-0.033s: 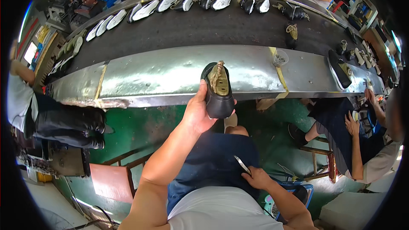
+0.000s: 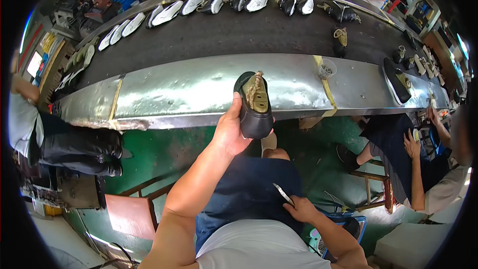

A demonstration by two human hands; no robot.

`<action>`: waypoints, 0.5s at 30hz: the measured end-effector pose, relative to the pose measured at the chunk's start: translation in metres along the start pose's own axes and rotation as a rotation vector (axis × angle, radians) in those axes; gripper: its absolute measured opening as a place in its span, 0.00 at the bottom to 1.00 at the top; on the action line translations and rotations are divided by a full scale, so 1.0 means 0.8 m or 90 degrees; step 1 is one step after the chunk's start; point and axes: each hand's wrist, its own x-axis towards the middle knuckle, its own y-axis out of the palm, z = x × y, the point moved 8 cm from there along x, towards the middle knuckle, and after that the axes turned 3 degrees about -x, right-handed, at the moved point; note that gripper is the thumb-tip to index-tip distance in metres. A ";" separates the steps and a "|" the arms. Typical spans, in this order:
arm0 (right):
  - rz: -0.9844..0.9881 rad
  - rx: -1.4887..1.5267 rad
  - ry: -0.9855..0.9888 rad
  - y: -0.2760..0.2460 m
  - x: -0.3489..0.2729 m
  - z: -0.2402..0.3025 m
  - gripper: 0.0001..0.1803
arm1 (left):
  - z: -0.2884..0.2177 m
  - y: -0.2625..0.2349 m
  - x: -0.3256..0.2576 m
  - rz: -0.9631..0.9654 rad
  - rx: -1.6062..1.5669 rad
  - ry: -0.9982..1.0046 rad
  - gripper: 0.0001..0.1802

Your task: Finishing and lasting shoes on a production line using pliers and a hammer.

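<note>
My left hand (image 2: 230,133) is closed around a black shoe (image 2: 256,125) with an olive-coloured last inside. It holds the shoe upright at the near edge of the metal-topped bench, last opening toward me. A cord or strip lies bunched on top of the last. Near my lap, my right hand (image 2: 302,209) grips a slim silver blade-like tool (image 2: 282,192), its tip pointing up and left; its exact kind is unclear. The fingers behind the shoe are partly hidden.
Shoes (image 2: 168,14) stand in a row on the dark conveyor belt (image 2: 214,35). A clear cup of small bits (image 2: 326,68) and a black-and-white shoe (image 2: 393,83) sit on the metal ledge (image 2: 209,82). Seated co-workers are at right and far side; a stool (image 2: 130,214) stands at left.
</note>
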 end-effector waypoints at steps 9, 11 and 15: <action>-0.365 0.261 -0.166 -0.264 0.055 0.124 0.19 | -0.036 0.021 0.055 -0.054 0.459 0.373 0.34; -0.443 0.268 -0.195 -0.295 0.091 0.141 0.25 | -0.030 0.040 0.057 -0.019 0.530 0.411 0.35; -0.396 0.311 -0.077 -0.319 0.141 0.163 0.27 | -0.029 0.058 0.065 0.039 0.679 0.461 0.40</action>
